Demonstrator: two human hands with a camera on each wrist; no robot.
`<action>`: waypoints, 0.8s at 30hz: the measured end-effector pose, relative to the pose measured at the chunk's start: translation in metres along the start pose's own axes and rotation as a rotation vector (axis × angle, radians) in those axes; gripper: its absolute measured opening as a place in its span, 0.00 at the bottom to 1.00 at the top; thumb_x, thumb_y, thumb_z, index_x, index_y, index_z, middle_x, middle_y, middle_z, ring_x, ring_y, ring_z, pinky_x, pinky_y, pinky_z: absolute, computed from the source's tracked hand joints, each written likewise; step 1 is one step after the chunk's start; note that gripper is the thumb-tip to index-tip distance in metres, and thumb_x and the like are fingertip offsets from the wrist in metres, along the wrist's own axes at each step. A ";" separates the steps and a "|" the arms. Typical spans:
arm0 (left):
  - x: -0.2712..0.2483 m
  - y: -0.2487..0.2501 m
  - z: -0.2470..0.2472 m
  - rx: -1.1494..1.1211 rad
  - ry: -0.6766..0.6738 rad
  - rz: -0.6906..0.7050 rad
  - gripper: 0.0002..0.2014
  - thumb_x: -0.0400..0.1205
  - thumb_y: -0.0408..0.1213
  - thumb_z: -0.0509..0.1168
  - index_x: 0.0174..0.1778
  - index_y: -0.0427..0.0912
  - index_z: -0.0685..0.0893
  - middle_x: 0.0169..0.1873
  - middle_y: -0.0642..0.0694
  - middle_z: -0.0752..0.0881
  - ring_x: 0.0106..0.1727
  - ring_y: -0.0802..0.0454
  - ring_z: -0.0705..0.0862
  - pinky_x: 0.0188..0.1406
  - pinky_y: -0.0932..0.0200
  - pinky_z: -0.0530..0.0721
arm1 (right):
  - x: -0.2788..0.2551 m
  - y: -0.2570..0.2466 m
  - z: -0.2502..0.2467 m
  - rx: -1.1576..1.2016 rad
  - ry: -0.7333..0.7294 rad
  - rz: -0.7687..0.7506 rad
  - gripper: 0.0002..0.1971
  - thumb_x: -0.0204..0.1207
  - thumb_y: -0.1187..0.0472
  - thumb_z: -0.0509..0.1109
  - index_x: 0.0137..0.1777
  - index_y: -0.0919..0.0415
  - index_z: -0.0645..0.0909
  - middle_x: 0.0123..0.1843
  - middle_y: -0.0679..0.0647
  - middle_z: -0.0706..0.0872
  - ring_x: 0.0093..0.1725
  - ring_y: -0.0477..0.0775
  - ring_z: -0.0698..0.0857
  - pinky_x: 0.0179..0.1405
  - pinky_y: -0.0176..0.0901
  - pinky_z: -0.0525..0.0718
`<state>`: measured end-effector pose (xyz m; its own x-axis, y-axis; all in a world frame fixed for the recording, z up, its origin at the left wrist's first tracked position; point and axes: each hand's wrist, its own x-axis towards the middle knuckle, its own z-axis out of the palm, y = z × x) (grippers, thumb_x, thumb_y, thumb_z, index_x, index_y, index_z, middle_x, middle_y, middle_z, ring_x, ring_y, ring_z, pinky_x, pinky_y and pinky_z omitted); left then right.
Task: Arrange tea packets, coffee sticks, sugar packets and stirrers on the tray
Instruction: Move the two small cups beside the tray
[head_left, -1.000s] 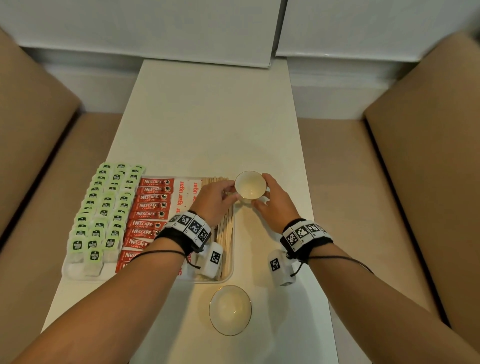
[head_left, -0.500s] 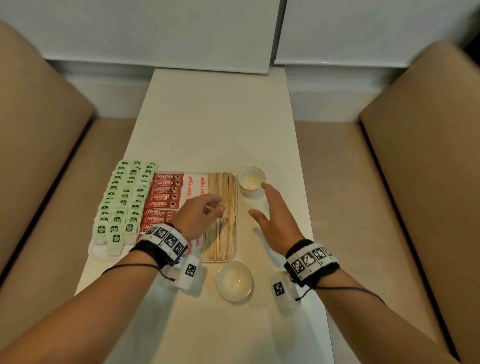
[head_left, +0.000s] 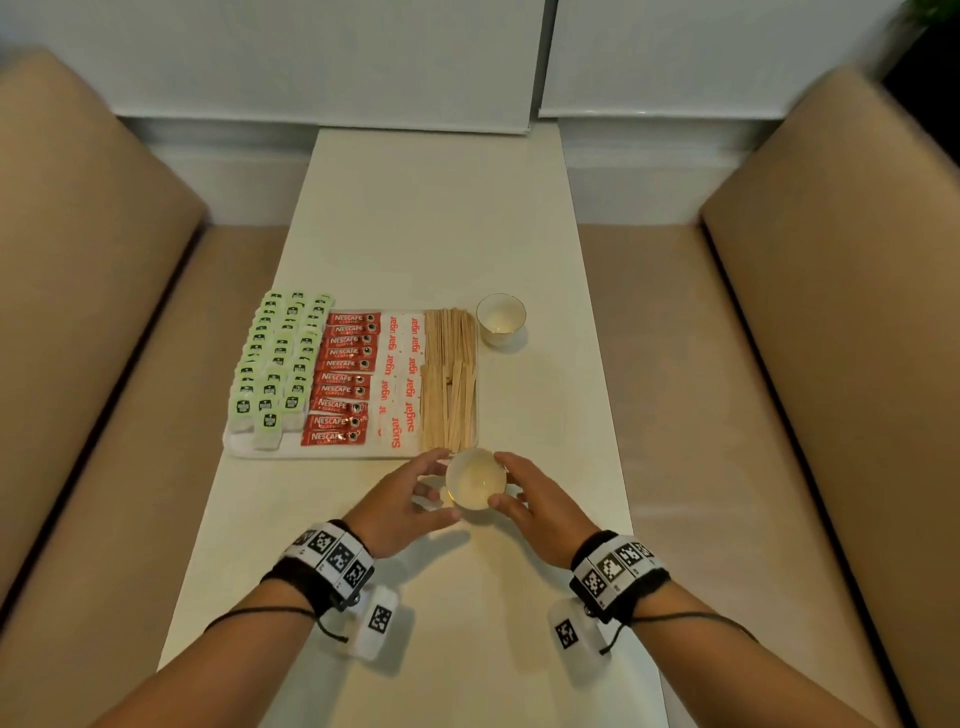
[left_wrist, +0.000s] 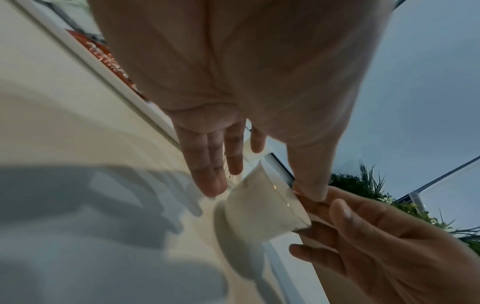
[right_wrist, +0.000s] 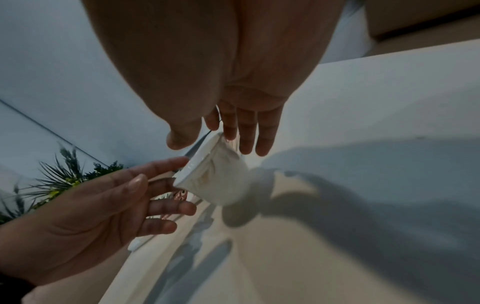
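Tea packets (head_left: 280, 358), green-labelled and white-bodied, fill the left end of the white tray (head_left: 244, 447) in three overlapping rows; I cannot count them exactly. Beside them I count ten red Nescafé coffee sticks (head_left: 343, 376) in one column, then white sugar packets (head_left: 402, 382) with red lettering in two overlapping columns, their number unclear, then a loose bed of pale wooden stirrers (head_left: 449, 379) too many to count, at the tray's right end. The tray lies on my long cream table (head_left: 431, 218) between two tan bench seats.

Two small white cups stand off the tray. The far cup (head_left: 501, 318) stands just beyond the tray's far right corner. The near cup (head_left: 475, 479) stands on the table just in front of the tray's near right corner, between my hands.

My left hand (head_left: 400, 501) cups the near cup from the left, fingers spread and nearly straight, thumb close to the rim; from the left wrist view the thumb tip looks to touch the rim. My right hand (head_left: 535, 501) mirrors it from the right, fingers extended beside the cup wall. Neither hand is clenched around it. Both hands sit just in front of the tray, nearest the stirrers and well apart from the tea packets.
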<state>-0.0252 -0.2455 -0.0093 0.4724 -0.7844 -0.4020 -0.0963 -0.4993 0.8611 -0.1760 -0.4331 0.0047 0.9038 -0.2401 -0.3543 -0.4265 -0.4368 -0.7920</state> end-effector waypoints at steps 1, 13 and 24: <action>-0.003 -0.001 0.004 -0.002 -0.004 0.004 0.38 0.76 0.41 0.80 0.79 0.60 0.68 0.65 0.59 0.79 0.57 0.53 0.84 0.56 0.58 0.87 | -0.002 0.000 0.003 -0.004 -0.011 -0.001 0.28 0.86 0.54 0.68 0.84 0.52 0.64 0.81 0.47 0.71 0.78 0.47 0.73 0.78 0.50 0.74; 0.022 -0.003 0.020 0.035 0.105 0.066 0.30 0.80 0.37 0.75 0.76 0.57 0.73 0.65 0.51 0.79 0.61 0.56 0.83 0.61 0.51 0.87 | 0.010 -0.007 0.002 0.030 0.081 0.014 0.25 0.81 0.57 0.73 0.76 0.41 0.72 0.71 0.44 0.81 0.68 0.46 0.81 0.70 0.54 0.82; 0.089 0.042 -0.002 0.081 0.200 0.157 0.31 0.82 0.36 0.73 0.80 0.55 0.70 0.65 0.51 0.77 0.60 0.57 0.84 0.61 0.51 0.88 | 0.053 -0.021 -0.054 0.073 0.227 -0.036 0.28 0.83 0.66 0.72 0.80 0.51 0.71 0.63 0.38 0.77 0.62 0.45 0.80 0.64 0.40 0.78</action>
<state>0.0143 -0.3359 -0.0085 0.6089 -0.7705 -0.1888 -0.2480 -0.4110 0.8773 -0.1211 -0.4840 0.0294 0.8836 -0.4179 -0.2112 -0.3833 -0.3865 -0.8389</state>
